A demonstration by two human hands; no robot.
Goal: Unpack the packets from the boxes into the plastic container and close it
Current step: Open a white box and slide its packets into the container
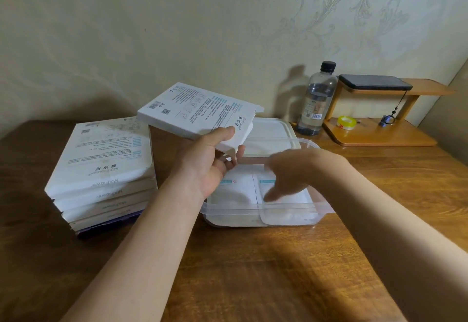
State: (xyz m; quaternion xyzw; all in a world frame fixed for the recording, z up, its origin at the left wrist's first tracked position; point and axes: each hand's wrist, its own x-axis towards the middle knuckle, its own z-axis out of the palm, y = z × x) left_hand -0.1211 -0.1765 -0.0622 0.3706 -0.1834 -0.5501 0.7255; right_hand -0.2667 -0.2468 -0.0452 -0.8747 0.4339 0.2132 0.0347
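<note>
Patterned wallpaper (228,17) is seen behind a brown wooden tabletop (278,271). At its left a stack of boxes (101,169) is set. One white box (200,111) is pinched at its near corner between the thumb and fingers (240,151) of the left hand (210,164) and held tilted above the plastic container (253,210), in which white packets (233,190) are laid flat. The right hand (286,172), blurred, is lowered into the container, fingers stretched down onto a packet. The lid (268,134) is laid just behind.
</note>
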